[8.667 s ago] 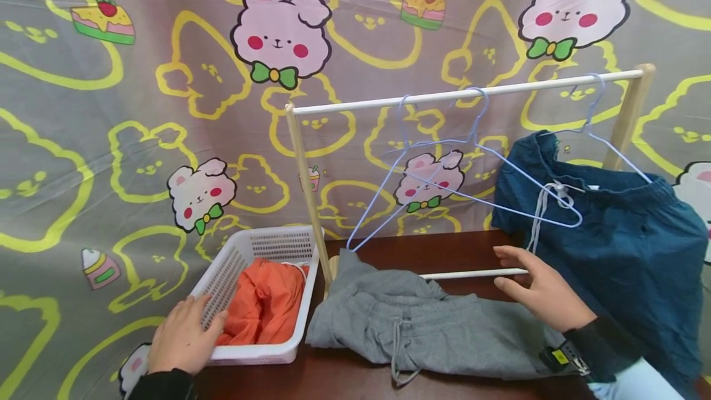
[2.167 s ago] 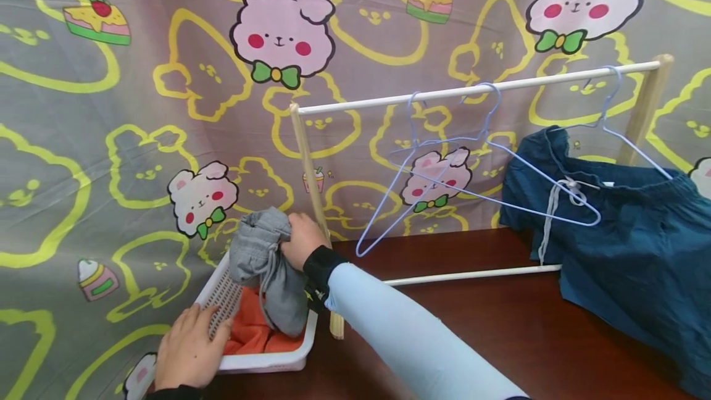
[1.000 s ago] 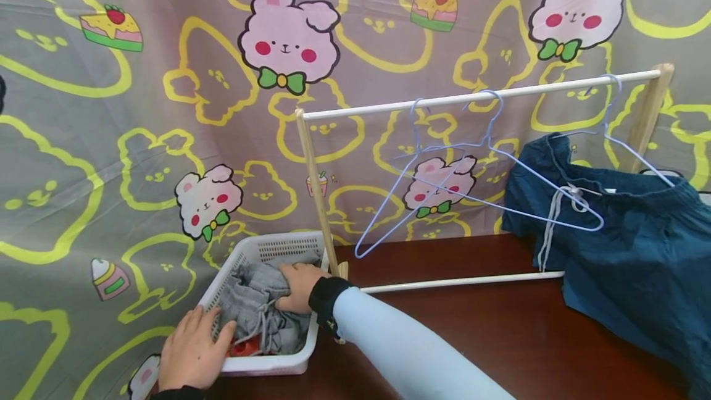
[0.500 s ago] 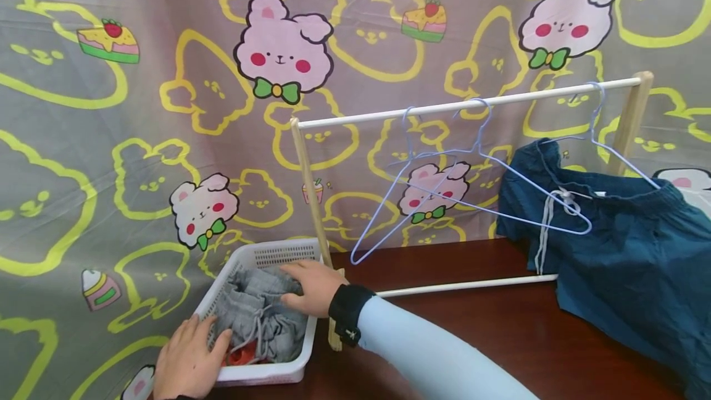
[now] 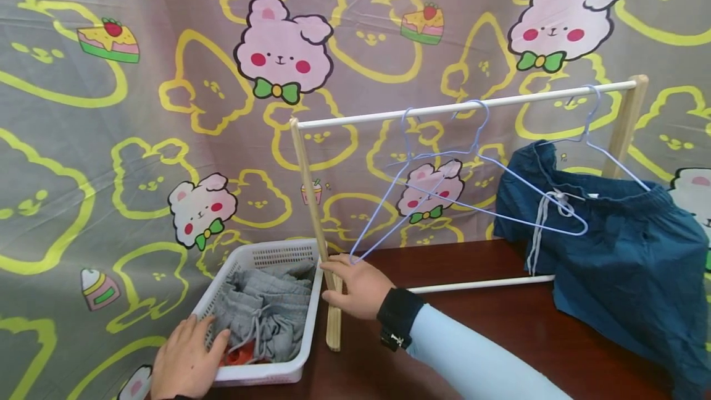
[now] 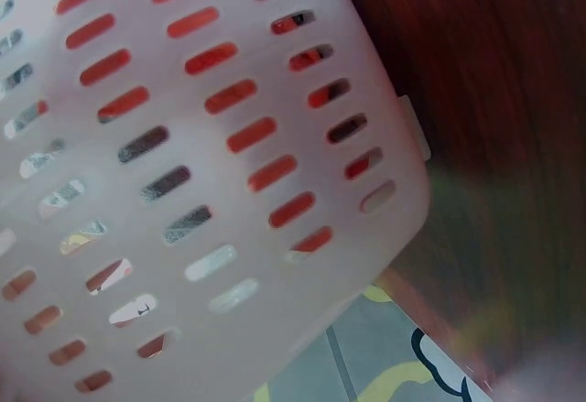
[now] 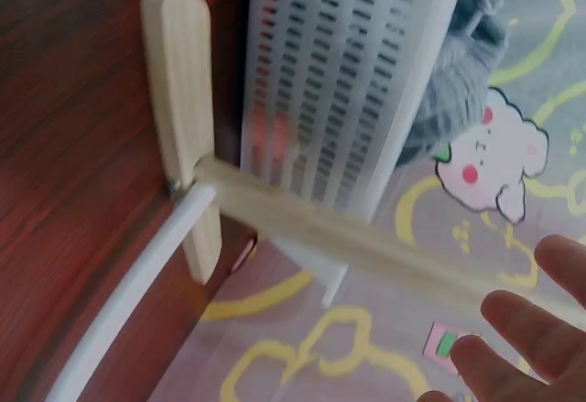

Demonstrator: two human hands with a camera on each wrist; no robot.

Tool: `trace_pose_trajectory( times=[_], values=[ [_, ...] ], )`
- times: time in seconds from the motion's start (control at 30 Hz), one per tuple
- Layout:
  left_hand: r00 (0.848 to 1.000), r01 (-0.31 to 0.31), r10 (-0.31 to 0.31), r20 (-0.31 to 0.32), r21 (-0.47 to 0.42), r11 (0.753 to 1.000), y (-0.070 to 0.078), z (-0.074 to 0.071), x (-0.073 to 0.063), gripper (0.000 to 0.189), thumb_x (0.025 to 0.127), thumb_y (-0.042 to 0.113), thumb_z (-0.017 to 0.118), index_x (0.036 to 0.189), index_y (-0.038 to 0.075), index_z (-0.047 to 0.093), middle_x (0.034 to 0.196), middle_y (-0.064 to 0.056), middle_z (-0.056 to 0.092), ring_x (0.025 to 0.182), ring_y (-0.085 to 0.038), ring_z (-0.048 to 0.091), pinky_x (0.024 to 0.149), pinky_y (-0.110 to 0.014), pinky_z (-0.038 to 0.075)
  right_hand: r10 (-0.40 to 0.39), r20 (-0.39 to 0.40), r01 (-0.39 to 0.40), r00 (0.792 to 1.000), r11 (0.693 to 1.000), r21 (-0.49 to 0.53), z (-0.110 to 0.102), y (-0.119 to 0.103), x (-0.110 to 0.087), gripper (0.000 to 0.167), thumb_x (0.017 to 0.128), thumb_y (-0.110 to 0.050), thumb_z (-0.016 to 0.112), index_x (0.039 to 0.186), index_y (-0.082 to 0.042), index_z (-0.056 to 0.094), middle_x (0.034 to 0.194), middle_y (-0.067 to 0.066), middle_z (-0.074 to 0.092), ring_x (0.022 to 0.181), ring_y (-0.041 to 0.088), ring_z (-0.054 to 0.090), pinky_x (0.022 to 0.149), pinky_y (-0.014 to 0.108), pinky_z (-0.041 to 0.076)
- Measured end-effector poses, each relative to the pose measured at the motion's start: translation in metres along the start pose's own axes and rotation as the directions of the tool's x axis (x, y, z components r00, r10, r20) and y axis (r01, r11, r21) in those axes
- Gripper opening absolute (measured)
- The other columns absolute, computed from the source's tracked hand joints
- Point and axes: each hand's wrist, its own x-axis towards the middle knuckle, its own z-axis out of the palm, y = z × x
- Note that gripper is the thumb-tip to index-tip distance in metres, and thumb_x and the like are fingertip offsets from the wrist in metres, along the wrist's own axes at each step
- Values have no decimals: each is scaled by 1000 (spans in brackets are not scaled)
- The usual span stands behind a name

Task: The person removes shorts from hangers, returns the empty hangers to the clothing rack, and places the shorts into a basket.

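A white plastic basket (image 5: 305,341) stands at the left with grey drawstring pants (image 5: 266,301) in it. Beneath them a bit of orange cloth (image 5: 239,355) shows. My left hand (image 5: 187,354) rests on the basket's left rim, fingers extended. My right hand (image 5: 361,286) is beside the left wooden post (image 5: 312,202) of a clothes rack, holding nothing; in the right wrist view its fingers (image 7: 522,315) are spread near the post. Whether they touch it I cannot tell. The left wrist view shows the slotted basket wall (image 6: 302,146) with orange cloth behind.
Several lilac hangers (image 5: 474,147) hang from the rack's white top bar (image 5: 355,119). Dark blue shorts (image 5: 616,245) hang at the right. A white lower bar (image 5: 478,286) crosses above the brown table (image 5: 472,338). Behind is a patterned curtain (image 5: 144,104).
The grey pants went from the table into the basket, over the orange cloth. My right hand released them and moved right, out of the basket. My left hand stayed at the rim.
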Motion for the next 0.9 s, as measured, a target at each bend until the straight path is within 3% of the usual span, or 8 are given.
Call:
trace_pose_trajectory(
  times=[0.43, 0.67, 0.9],
  values=[
    [999, -15, 15, 30, 0, 1000, 0, -5, 4, 87, 98, 68, 41, 138, -8, 51, 146, -42, 31, 135, -58, 26, 105, -75, 22, 96, -76, -99, 992, 994, -44, -32, 39, -58, 55, 96, -39, 68, 144, -15, 57, 149, 11, 50, 142, 32, 40, 112, 52, 36],
    [998, 4, -4, 67, 1, 1000, -2, -7, 5, 87, 97, 69, 43, 139, -7, 50, 145, -42, 31, 134, -59, 26, 105, -75, 21, 262, -95, -265, 960, 964, -21, -49, 61, -94, 57, 94, -41, 71, 144, -18, 57, 152, 7, 48, 145, 31, 35, 112, 57, 33],
    [992, 33, -34, 120, 9, 999, -2, -4, 5, 88, 96, 69, 45, 139, -7, 49, 144, -42, 33, 133, -59, 27, 105, -74, 22, 314, -127, -321, 941, 946, -36, -61, 82, -121, 56, 94, -41, 71, 142, -15, 59, 150, 11, 50, 144, 37, 35, 110, 61, 33]
  ],
)
